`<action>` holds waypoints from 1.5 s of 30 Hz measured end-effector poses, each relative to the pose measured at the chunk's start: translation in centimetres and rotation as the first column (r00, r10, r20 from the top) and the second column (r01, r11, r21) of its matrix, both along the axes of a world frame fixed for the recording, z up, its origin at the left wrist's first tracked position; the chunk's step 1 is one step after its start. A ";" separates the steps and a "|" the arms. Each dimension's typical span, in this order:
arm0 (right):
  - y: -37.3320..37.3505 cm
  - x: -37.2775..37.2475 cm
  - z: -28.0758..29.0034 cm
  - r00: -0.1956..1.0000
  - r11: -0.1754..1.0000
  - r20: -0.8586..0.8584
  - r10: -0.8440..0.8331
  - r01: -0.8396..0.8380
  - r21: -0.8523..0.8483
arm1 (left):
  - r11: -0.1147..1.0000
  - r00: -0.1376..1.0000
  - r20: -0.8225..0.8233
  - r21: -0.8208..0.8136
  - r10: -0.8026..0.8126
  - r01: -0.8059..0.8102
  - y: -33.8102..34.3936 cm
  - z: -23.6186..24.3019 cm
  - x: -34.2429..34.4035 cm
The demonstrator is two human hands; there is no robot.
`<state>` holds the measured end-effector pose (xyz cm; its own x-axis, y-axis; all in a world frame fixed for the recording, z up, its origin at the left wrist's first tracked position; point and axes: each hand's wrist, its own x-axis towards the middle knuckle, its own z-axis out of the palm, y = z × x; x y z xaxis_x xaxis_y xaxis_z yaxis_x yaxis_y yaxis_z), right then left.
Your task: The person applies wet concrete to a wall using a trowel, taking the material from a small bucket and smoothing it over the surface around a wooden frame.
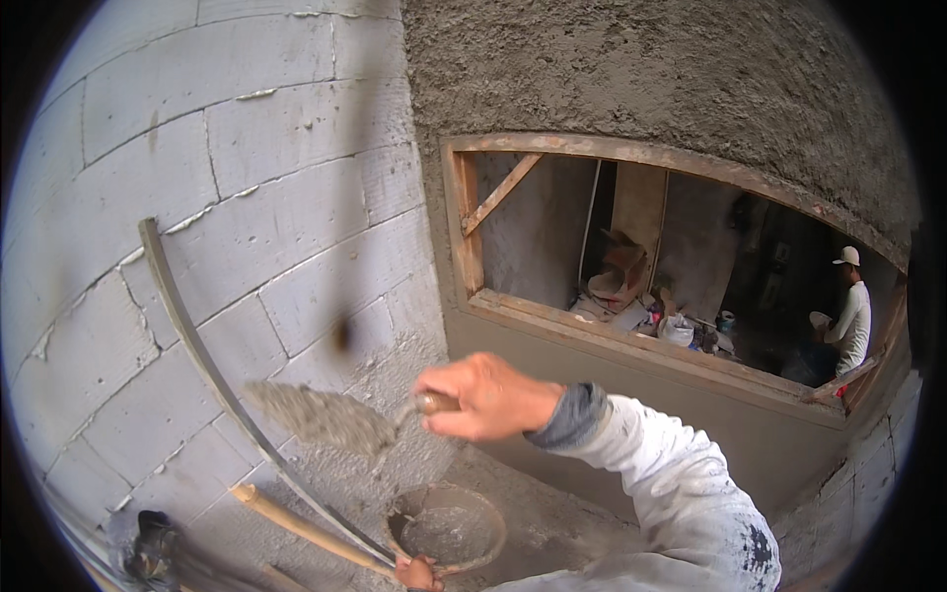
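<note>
My right hand [485, 397] is closed round the wooden handle of a trowel [401, 414], held out to the left in front of the block wall. A thick heap of wet grey mortar [321, 416] covers its blade, blurred by motion. Down at the lower edge, my left hand [419, 573] shows only in part, its fingers closed at the lower end of a long grey straightedge [212, 370]. Close beside those fingers is the rim of a round mortar tub [501, 528] with grey mortar inside. A bamboo pole [296, 523] slants beneath the straightedge toward the same spot.
A pale block wall [266, 148] rises on the left, meeting a rough mortared wall [631, 69]. Set in that second wall is a wooden-framed opening [641, 345]. Through it, a person [856, 321] in a cap stands among bags and rubble. A dark object [153, 543] lies lower left.
</note>
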<state>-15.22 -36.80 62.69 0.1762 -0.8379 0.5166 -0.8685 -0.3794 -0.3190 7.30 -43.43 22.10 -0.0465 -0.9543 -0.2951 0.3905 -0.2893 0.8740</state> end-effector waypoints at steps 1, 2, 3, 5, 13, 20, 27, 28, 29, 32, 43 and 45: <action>-0.4 -1.4 2.9 0.998 0.998 0.026 0.061 -0.061 0.004 | 0.995 0.994 0.096 0.096 -0.050 0.041 0.1 1.5 -0.2; -0.8 -3.2 5.2 0.971 0.990 0.206 0.118 -0.131 0.049 | 0.978 0.976 0.184 0.192 -0.112 0.076 1.0 4.7 -0.1; -1.1 -4.7 7.7 0.910 0.973 0.377 0.173 -0.217 0.078 | 0.969 0.962 0.162 0.154 -0.220 0.195 1.4 6.0 0.3; -2.2 -9.6 12.2 0.748 0.957 0.652 0.124 -0.264 0.121 | 0.951 0.922 0.237 0.094 -0.308 0.294 1.2 5.3 1.7; 16.1 -17.9 5.9 0.405 0.019 0.494 -0.769 0.788 -0.616 | 0.977 0.845 0.502 0.005 -0.186 0.213 -0.2 0.2 2.9; 10.9 -2.9 -19.3 0.797 0.589 -0.421 -0.433 0.604 0.537 | 0.976 0.969 0.157 -0.075 -0.192 0.206 1.6 4.4 -2.3; 9.8 1.5 -30.1 0.864 0.577 -0.100 -0.493 0.411 0.706 | 0.933 0.939 0.076 -0.113 -0.336 0.343 3.5 7.0 -4.4; 10.9 1.3 -30.2 0.844 0.592 -0.029 -0.536 0.400 0.699 | 0.937 0.941 0.023 -0.084 -0.339 0.339 3.6 7.1 -4.4; 11.3 1.3 -28.9 0.837 0.580 -0.038 -0.547 0.411 0.703 | 0.940 0.942 -0.005 -0.058 -0.336 0.335 3.5 7.5 -4.2; 12.6 0.7 -24.6 0.842 0.595 -0.135 -0.522 0.473 0.650 | 0.913 0.916 0.043 0.108 -0.399 0.392 3.1 7.8 -3.3; 10.4 -2.4 -1.2 0.984 0.985 -0.061 -0.168 0.165 -0.049 | 0.947 0.958 0.075 0.189 -0.276 0.258 6.9 9.4 -2.8; 10.2 -4.1 3.9 0.999 0.998 0.012 -0.047 0.047 -0.027 | 0.973 0.974 0.007 0.064 -0.225 0.224 5.3 3.3 -1.8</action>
